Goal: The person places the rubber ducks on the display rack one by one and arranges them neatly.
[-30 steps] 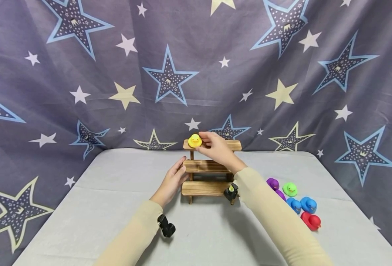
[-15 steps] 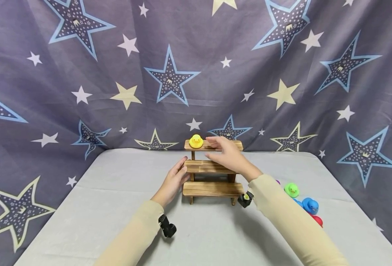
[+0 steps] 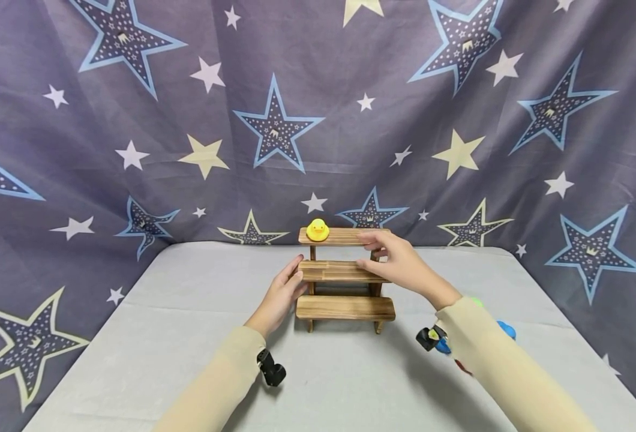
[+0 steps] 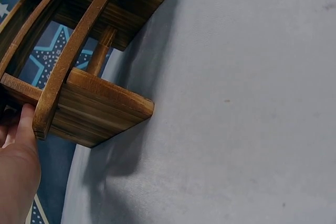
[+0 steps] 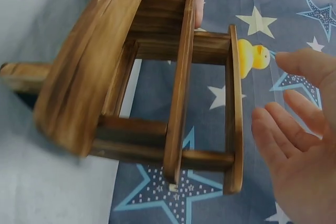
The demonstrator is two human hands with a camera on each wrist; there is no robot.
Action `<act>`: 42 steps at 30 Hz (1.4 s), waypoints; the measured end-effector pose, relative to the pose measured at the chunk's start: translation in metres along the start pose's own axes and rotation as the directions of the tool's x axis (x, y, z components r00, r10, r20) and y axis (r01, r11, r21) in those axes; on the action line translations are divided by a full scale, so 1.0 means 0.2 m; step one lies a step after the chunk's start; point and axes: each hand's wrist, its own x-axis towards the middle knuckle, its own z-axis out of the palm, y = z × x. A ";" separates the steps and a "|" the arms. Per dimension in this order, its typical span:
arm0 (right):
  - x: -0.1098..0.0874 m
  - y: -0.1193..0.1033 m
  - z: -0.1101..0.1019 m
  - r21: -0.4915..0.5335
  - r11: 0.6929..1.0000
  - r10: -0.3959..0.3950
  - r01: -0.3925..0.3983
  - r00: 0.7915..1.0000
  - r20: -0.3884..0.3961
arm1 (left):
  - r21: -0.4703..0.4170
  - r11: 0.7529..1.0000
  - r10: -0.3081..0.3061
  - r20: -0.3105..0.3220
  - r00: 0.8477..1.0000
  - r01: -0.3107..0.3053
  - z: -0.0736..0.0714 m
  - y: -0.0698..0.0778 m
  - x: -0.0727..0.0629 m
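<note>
A three-tier wooden shelf stand (image 3: 345,307) stands on the table. On the left end of its top tier sits a yellow rubber duck (image 3: 318,230), upright and untouched. My left hand (image 3: 278,298) grips the left end of the middle tier, thumb and fingers on either side of the board, also visible in the left wrist view (image 4: 18,166). Empty and with fingers loosely bent, my right hand (image 3: 399,261) hovers by the stand's right end. The right wrist view shows that hand (image 5: 299,124) beside the top board, apart from the duck.
Right of the stand, partly covered by my right sleeve (image 3: 504,360), are blue ducks (image 3: 506,329) and a sliver of a green one (image 3: 477,302). A star-patterned curtain (image 3: 275,180) hangs behind the pale table (image 3: 204,282). Each wrist carries a small black camera.
My right hand has let go of the yellow duck and moved right, away from it. Its sleeve now covers more of the ducks on the table. The left hand stays put.
</note>
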 end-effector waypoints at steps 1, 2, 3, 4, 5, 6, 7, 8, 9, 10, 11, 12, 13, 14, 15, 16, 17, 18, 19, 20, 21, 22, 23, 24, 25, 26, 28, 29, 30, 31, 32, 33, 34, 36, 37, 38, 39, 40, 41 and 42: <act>-0.01 0.01 -0.01 0.005 1.000 -0.011 0.011 1.000 -0.003 | 0.001 1.000 -0.001 -0.003 1.000 0.001 0.00 0.00 0.00; -0.03 0.01 -0.01 0.007 1.000 -0.019 0.019 1.000 -0.006 | 0.002 1.000 0.000 -0.002 1.000 0.000 0.00 0.00 0.00; -0.04 0.02 -0.02 0.009 1.000 -0.020 0.020 1.000 -0.008 | 0.004 1.000 0.000 -0.003 1.000 0.000 0.00 0.00 0.00; -0.05 0.03 -0.03 0.010 1.000 -0.017 0.017 1.000 -0.008 | 0.006 1.000 -0.001 -0.003 1.000 0.001 0.00 0.00 0.00; -0.06 0.04 -0.04 0.008 1.000 -0.014 0.014 1.000 -0.007 | 0.008 1.000 -0.003 -0.005 1.000 0.003 0.00 0.00 0.00; -0.08 0.04 -0.04 0.005 1.000 -0.009 0.009 1.000 -0.005 | 0.008 1.000 -0.002 -0.004 1.000 0.002 0.00 0.00 0.00; -0.09 0.05 -0.05 0.002 1.000 -0.006 0.006 1.000 -0.002 | 0.010 1.000 0.001 -0.002 1.000 -0.001 0.00 0.00 0.00; -0.10 0.05 -0.06 -0.001 1.000 0.001 -0.001 1.000 0.001 | 0.010 1.000 0.000 -0.002 1.000 0.000 0.00 0.00 0.00; -0.11 0.06 -0.07 -0.007 1.000 0.006 -0.006 1.000 0.006 | 0.009 1.000 0.000 -0.002 1.000 0.000 0.00 0.00 0.00; -0.13 0.06 -0.07 -0.011 1.000 0.012 -0.011 1.000 0.011 | 0.009 1.000 0.000 -0.001 1.000 0.000 0.00 0.00 0.00; -0.14 0.07 -0.08 -0.017 1.000 0.014 -0.014 1.000 0.019 | 0.006 1.000 0.000 -0.001 1.000 0.000 0.00 -0.01 0.00; -0.15 0.08 -0.09 -0.019 1.000 0.015 -0.015 1.000 0.026 | 0.006 1.000 0.001 0.000 1.000 -0.001 0.00 -0.01 -0.01; -0.17 0.08 -0.09 -0.021 1.000 0.015 -0.014 0.999 0.033 | 0.006 1.000 0.002 0.000 1.000 -0.002 0.00 -0.01 -0.01; -0.18 0.09 -0.10 -0.024 1.000 0.018 -0.017 0.999 0.039 | 0.003 1.000 0.000 -0.001 1.000 0.000 0.00 -0.01 -0.01; -0.20 0.09 -0.10 -0.027 1.000 0.016 -0.014 0.999 0.045 | 0.002 1.000 0.002 -0.002 1.000 -0.002 0.00 -0.01 -0.01; -0.21 0.10 -0.11 -0.027 1.000 0.016 -0.015 0.999 0.051 | 0.002 1.000 0.004 -0.001 1.000 -0.004 0.00 -0.01 -0.01; -0.23 0.10 -0.11 -0.026 1.000 0.013 -0.011 0.998 0.059 | 0.000 1.000 0.005 -0.001 1.000 -0.005 0.00 -0.01 0.00; -0.24 0.11 -0.11 -0.026 1.000 0.014 -0.012 0.998 0.065 | -0.001 1.000 0.006 -0.001 1.000 -0.006 0.00 -0.01 0.00; -0.26 0.12 -0.12 -0.030 0.999 0.019 -0.017 0.997 0.071 | -0.001 1.000 0.006 0.000 1.000 -0.006 0.00 -0.01 0.00; -0.27 0.12 -0.12 -0.032 0.999 0.024 -0.022 0.997 0.078 | -0.002 1.000 0.004 0.000 1.000 -0.004 0.00 -0.01 0.00; -0.29 0.13 -0.13 -0.033 0.999 0.033 -0.030 0.996 0.085 | -0.002 1.000 0.003 0.001 1.000 -0.003 0.00 -0.01 0.00; -0.30 0.14 -0.13 -0.036 0.999 0.041 -0.037 0.995 0.093 | -0.002 1.000 0.002 0.004 1.000 -0.002 0.00 -0.01 0.00; -0.32 0.14 -0.13 -0.037 0.998 0.048 -0.044 0.994 0.101 | -0.001 1.000 -0.001 0.004 1.000 0.001 0.00 -0.01 0.00; -0.34 0.15 -0.14 -0.040 0.998 0.055 -0.051 0.993 0.107 | 0.001 1.000 -0.003 0.004 1.000 0.003 0.00 -0.01 0.00; -0.35 0.15 -0.14 -0.040 0.998 0.059 -0.054 0.992 0.111 | 0.002 1.000 -0.004 0.003 1.000 0.004 0.00 -0.01 0.00; -0.37 0.16 -0.15 -0.040 0.998 0.059 -0.055 0.992 0.115 | 0.003 1.000 -0.006 0.003 1.000 0.006 0.00 -0.01 0.00; -0.40 0.17 -0.16 -0.045 0.997 0.064 -0.059 0.990 0.123 | 0.008 1.000 -0.004 0.002 1.000 0.004 0.00 -0.01 0.00; -0.42 0.18 -0.17 -0.046 0.997 0.069 -0.064 0.990 0.126 | 0.009 1.000 -0.003 0.002 1.000 0.003 0.00 -0.01 0.00; -0.43 0.18 -0.18 -0.049 0.996 0.075 -0.070 0.989 0.130 | 0.009 1.000 -0.002 0.003 1.000 0.002 0.00 0.00 0.00; -0.45 0.19 -0.18 -0.051 0.996 0.085 -0.079 0.987 0.136 | 0.010 1.000 0.000 0.002 1.000 0.000 0.00 0.00 0.00; -0.46 0.19 -0.19 -0.053 0.995 0.096 -0.089 0.985 0.143 | 0.010 1.000 0.002 0.003 1.000 -0.002 0.00 0.00 0.00; -0.48 0.20 -0.20 -0.054 0.993 0.109 -0.102 0.983 0.150 | 0.011 1.000 0.004 0.005 1.000 -0.004 0.00 0.00 0.00; -0.50 0.21 -0.21 -0.053 0.992 0.121 -0.114 0.980 0.156 | 0.011 1.000 0.005 0.006 1.000 -0.005 0.00 0.00 0.00; -0.53 0.22 -0.22 -0.050 0.990 0.137 -0.130 0.976 0.169 | 0.007 1.000 0.003 0.003 1.000 -0.003 0.00 0.00 0.00; -0.55 0.23 -0.23 -0.050 0.989 0.143 -0.136 0.975 0.173 | 0.007 1.000 0.002 0.003 1.000 -0.002 0.00 0.00 0.00; -0.56 0.24 -0.23 -0.048 0.989 0.143 -0.136 0.974 0.174 | 0.006 1.000 0.002 0.003 1.000 -0.002 0.00 0.00 0.00; -0.58 0.25 -0.24 -0.051 0.989 0.143 -0.136 0.974 0.175 | 0.006 1.000 0.000 0.001 1.000 0.000 0.00 0.00 0.00; -0.59 0.26 -0.24 -0.060 0.990 0.140 -0.131 0.974 0.176 | 0.005 1.000 -0.003 -0.001 1.000 0.003 0.00 0.00 0.00; -0.61 0.27 -0.24 -0.070 0.990 0.134 -0.123 0.975 0.178 | 0.006 1.000 -0.003 -0.001 1.000 0.003 0.00 0.00 0.00; -0.62 0.28 -0.25 -0.080 0.990 0.126 -0.113 0.975 0.181 | 0.005 1.000 -0.004 -0.001 1.000 0.004 0.01 0.00 0.00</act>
